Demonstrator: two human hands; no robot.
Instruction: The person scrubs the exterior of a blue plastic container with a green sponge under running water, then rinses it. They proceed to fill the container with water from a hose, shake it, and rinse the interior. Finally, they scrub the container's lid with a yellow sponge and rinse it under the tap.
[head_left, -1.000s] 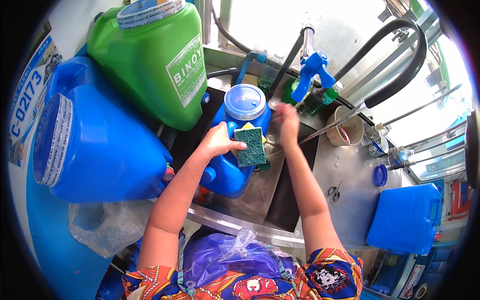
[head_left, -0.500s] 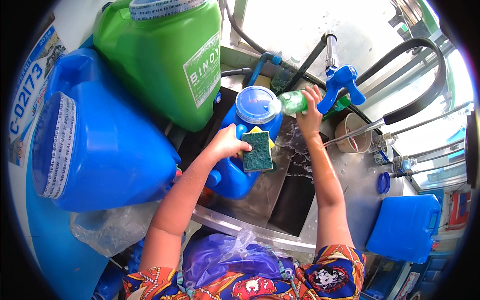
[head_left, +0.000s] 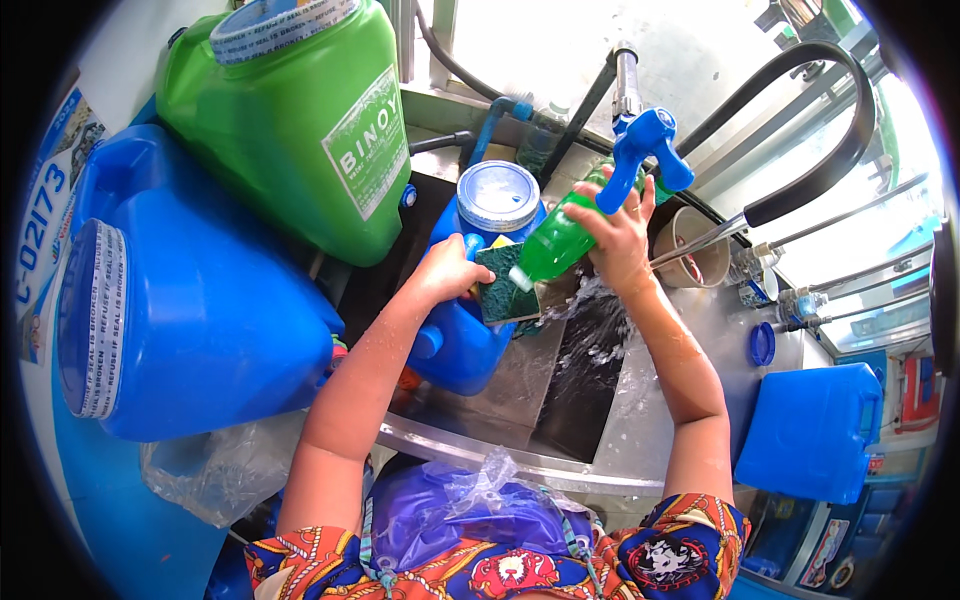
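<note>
The left grip [head_left: 446,268] pinches a flat rectangular sponge [head_left: 506,298], rough green face outward, in front of the blue plastic jug [head_left: 466,352]. The right grip [head_left: 622,238] is wrapped around a tilted, translucent green bottle [head_left: 560,243], its neck over the sponge; contact cannot be judged. The jug sits in the metal sink [head_left: 480,449], a gap separating it from the smooth front rim

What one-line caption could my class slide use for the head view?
Over a metal sink, the right hand holds a green bottle tilted toward the sponge in the left hand.
</note>
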